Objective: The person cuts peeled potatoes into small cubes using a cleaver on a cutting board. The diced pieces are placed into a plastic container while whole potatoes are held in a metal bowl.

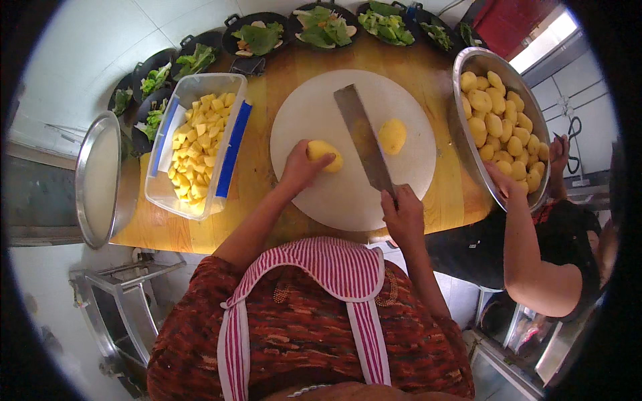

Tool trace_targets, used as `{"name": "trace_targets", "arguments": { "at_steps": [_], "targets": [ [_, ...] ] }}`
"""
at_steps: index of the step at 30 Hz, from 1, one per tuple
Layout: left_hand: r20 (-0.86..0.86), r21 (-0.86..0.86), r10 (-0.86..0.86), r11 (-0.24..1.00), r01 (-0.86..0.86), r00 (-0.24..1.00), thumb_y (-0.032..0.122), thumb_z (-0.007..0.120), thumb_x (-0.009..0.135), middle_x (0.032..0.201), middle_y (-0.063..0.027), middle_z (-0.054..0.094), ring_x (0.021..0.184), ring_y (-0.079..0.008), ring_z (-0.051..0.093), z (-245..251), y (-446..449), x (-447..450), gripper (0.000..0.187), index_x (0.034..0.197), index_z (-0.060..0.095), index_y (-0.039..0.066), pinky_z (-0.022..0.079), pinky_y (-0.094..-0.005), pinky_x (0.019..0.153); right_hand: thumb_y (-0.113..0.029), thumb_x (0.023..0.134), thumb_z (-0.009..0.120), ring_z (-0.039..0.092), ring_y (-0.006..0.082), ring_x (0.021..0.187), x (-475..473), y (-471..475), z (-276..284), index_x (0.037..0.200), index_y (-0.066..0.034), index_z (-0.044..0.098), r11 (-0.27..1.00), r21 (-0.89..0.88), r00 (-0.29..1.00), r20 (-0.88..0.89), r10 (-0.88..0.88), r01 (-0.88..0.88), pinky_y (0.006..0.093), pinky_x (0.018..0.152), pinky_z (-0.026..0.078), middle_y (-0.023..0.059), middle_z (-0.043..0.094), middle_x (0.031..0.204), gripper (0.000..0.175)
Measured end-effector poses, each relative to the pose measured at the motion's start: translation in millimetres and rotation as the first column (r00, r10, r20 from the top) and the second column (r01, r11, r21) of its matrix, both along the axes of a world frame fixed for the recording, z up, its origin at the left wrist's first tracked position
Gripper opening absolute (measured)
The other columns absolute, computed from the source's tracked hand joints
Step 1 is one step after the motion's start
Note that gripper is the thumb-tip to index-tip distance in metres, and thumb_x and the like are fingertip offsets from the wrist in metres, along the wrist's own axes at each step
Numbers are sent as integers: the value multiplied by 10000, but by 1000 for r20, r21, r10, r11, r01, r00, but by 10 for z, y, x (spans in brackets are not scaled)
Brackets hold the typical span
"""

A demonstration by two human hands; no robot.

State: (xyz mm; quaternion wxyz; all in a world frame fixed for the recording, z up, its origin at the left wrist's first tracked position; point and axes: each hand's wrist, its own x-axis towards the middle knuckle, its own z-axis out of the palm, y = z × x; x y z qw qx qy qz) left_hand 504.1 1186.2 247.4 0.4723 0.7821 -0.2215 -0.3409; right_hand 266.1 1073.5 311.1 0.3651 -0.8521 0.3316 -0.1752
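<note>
A round white cutting board [321, 200] lies on the wooden table before me. On its left part, my left hand [301, 168] grips a peeled potato [328, 155], thumb over its near side. My right hand [404, 210] is closed around the handle of a cleaver [363, 135], whose long blade points away from me across the board. Just right of the blade lies another peeled potato [392, 136]. To the left stands a clear plastic container [228, 90] with cut potato pieces [198, 150] in it. At the right, a metal basin [457, 85] holds many peeled potatoes [494, 125].
Several black bowls with leafy greens [258, 37] line the table's far edge and left corner. A metal basin with whitish contents [98, 185] stands at the far left. On the right, a co-worker's hand [504, 180] touches the potato basin. A metal rack [120, 290] stands low at left.
</note>
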Motion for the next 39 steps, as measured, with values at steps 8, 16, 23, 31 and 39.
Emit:
{"name": "trace_targets", "arguments": {
  "at_steps": [8,16,23,31,39],
  "targets": [
    [-386,-352,76,909,-223,919,127,744,849,1051,-104,564,734,-165,619,-41,-3,60,491,1239,480,-12,555,-303,570,-140,935,559,649,391,805,354,53,-170,1121,-7,602,967,-213,988,-93,121,-138,465,705,534,202,638,943,233],
    [-397,-339,171,886,-317,902,186,755,857,974,-84,586,706,-165,615,-246,-161,152,386,1117,510,41,542,-311,580,-152,963,522,637,456,795,514,76,334,1149,6,538,986,-143,973,-225,54,-87,533,710,510,262,660,942,245],
    [-440,-373,156,864,-338,884,176,767,854,954,-77,584,728,-168,626,-290,-156,109,386,1106,506,46,546,-302,562,-155,975,508,636,458,769,651,184,448,1118,-8,500,977,-136,953,-278,123,-166,539,693,505,273,643,873,205],
    [-427,-383,164,858,-342,889,160,767,856,932,-73,570,700,-167,627,-292,-202,118,377,1089,495,41,544,-304,535,-155,980,497,637,458,763,739,203,589,1081,-12,503,973,-154,917,-384,104,-174,550,681,498,265,647,870,175],
    [-486,-361,161,858,-365,859,157,772,852,915,-80,558,635,-154,598,-250,-219,90,400,1094,477,40,526,-312,506,-150,978,487,636,452,743,787,217,445,1036,-19,478,959,-198,922,-368,119,-202,535,664,507,242,642,837,144]
  ]
}}
